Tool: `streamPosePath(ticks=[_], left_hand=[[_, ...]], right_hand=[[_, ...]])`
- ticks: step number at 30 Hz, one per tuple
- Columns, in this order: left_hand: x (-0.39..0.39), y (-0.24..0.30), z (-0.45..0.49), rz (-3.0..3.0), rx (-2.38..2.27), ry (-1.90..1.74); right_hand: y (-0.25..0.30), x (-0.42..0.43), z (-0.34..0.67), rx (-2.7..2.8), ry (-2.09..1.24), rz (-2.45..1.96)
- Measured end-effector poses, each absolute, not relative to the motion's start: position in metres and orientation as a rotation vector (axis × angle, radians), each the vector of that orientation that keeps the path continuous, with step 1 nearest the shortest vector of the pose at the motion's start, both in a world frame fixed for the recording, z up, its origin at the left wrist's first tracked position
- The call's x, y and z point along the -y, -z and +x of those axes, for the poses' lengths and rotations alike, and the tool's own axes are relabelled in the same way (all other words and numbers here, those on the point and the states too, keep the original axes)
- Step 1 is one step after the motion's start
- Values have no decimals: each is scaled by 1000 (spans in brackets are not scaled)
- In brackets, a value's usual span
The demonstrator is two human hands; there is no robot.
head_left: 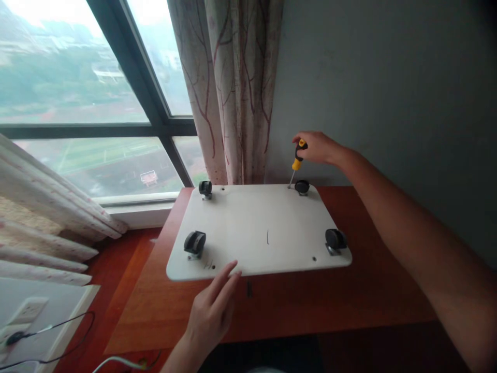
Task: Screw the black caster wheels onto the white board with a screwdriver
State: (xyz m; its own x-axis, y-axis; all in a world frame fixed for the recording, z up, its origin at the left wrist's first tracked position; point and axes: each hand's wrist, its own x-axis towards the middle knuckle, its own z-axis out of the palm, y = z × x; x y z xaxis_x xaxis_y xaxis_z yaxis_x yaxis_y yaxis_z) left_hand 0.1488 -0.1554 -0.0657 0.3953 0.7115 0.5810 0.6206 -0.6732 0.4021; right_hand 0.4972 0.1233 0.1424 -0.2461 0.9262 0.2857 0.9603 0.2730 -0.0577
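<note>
A white board (pixel 240 223) with rounded corners lies flat on the wooden table, a black caster near each corner. My right hand (pixel 316 146) is wrapped round the yellow and black handle of a screwdriver (pixel 296 164). Its shaft slants down to the board's far edge, the tip at a hole beside the far right caster (pixel 302 187). What sits in that hole is too small to tell. My left hand (pixel 213 303) is at the near edge of the board, fingers stretched out and holding nothing. Nearest to it on the board is the near left caster (pixel 194 242).
The reddish wooden table (pixel 310 300) extends around the board. Behind it hang a patterned curtain (pixel 236 93) and a grey wall (pixel 380 88). A window (pixel 77 77) is on the left. Lower left, a black cable (pixel 58 324) runs from a wall socket (pixel 31 312).
</note>
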Motion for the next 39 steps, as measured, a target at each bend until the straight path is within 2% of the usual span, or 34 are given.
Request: streamPosePath(ticks=[2, 9, 15, 22, 28, 34, 39], left_hand=[[159, 77, 141, 2570, -1228, -1129], [160, 101, 140, 2615, -1251, -1119], [160, 111, 141, 2610, -1288, -1132], [160, 110, 141, 2591, -1269, -1134], [161, 110, 141, 2586, -1288, -1119], [161, 110, 141, 2580, -1269, -1115], [161, 110, 140, 2579, -1281, -1099]], right_hand=[[-143, -127, 501, 2318, 151, -1703], [-137, -121, 499, 2072, 451, -1975], [-146, -123, 501, 2294, 150, -1840], [-140, -114, 498, 2093, 401, -1981], [-144, -119, 503, 2308, 111, -1775], [-140, -109, 498, 2107, 365, -1974], [-141, -114, 499, 2251, 154, -1824]])
